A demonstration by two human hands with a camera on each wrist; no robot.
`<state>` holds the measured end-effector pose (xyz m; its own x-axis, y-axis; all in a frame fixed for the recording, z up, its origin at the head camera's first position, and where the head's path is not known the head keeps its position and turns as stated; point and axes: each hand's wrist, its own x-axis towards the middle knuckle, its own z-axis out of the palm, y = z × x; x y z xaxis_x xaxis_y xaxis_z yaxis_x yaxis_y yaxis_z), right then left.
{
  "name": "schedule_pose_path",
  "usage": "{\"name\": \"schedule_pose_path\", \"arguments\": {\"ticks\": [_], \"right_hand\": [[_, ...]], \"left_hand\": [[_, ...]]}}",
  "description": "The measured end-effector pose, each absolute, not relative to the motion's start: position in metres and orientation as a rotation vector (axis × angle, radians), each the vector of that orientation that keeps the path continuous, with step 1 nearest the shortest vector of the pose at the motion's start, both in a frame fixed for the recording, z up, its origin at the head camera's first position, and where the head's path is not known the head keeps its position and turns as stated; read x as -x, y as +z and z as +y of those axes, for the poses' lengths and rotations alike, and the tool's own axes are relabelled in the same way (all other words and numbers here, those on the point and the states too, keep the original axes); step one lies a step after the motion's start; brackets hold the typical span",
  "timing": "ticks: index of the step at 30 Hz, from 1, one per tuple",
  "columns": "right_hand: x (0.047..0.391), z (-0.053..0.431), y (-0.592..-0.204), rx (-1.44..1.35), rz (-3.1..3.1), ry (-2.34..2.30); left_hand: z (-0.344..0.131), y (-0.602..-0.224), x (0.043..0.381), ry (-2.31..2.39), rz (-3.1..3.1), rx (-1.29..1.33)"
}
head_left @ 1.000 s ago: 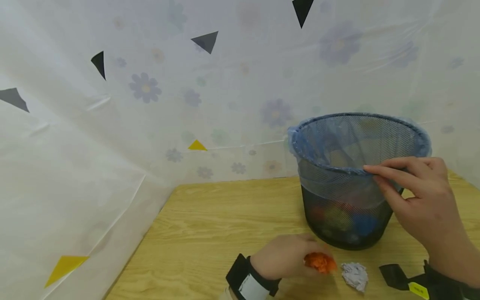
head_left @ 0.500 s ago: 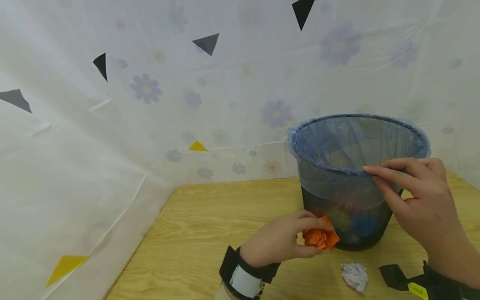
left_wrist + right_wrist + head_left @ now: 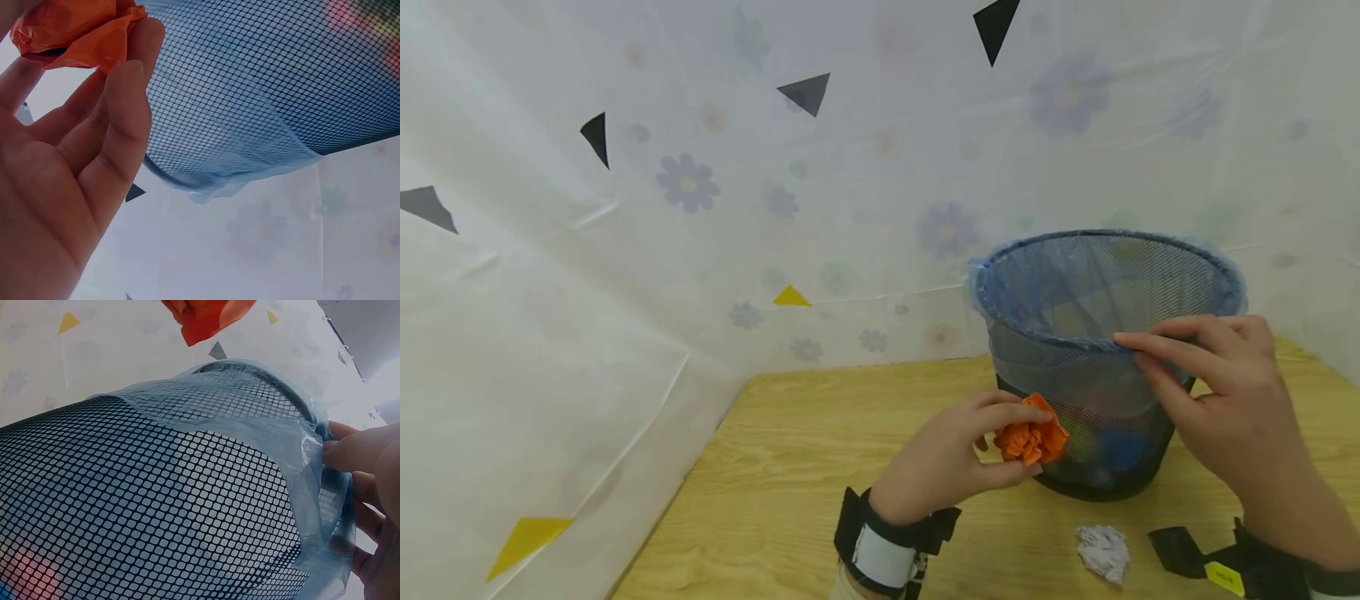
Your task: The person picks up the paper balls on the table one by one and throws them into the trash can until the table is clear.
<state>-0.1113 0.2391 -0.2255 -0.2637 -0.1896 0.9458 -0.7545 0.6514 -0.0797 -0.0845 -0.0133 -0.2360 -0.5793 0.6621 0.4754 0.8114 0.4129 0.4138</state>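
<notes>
My left hand (image 3: 951,454) pinches a crumpled orange paper ball (image 3: 1033,433) between thumb and fingers, raised above the table in front of the bin. The same orange ball (image 3: 75,37) fills the top left corner of the left wrist view. A black mesh waste bin (image 3: 1097,467) stands upright, with a blue plastic liner (image 3: 1037,354) folded over its rim. At the near right of that rim, my right hand (image 3: 1232,392) pinches the edge; the liner (image 3: 306,456) lies under the fingers in the right wrist view. Coloured items show dimly through the mesh.
A crumpled white paper ball (image 3: 1103,552) lies on the wooden table (image 3: 820,458) in front of the bin. Black straps with a yellow tag (image 3: 1223,577) hang by my right wrist. A flower-patterned sheet (image 3: 865,208) hangs behind the table.
The left hand has lifted the orange paper ball off the table, up to the front of the bin. My right hand keeps its place on the rim.
</notes>
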Motion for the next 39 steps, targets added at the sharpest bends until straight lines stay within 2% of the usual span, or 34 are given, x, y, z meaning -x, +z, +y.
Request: {"name": "schedule_pose_path", "arguments": {"ticks": [11, 19, 25, 39], "right_hand": [[0.11, 0.233, -0.225, -0.749, -1.75, 0.685], [0.108, 0.227, -0.222, -0.751, -1.737, 0.688], [0.11, 0.226, -0.221, -0.767, -1.729, 0.694], [0.107, 0.23, -0.222, -0.743, -1.754, 0.688]], "left_hand": [[-0.012, -0.227, 0.087, -0.968, -2.359, 1.203], [-0.012, -0.211, 0.103, -1.132, -2.233, 1.35], [-0.009, -0.187, 0.117, -1.117, -2.116, 1.444], [0.029, -0.108, 0.141, -1.122, -2.192, 1.379]]}}
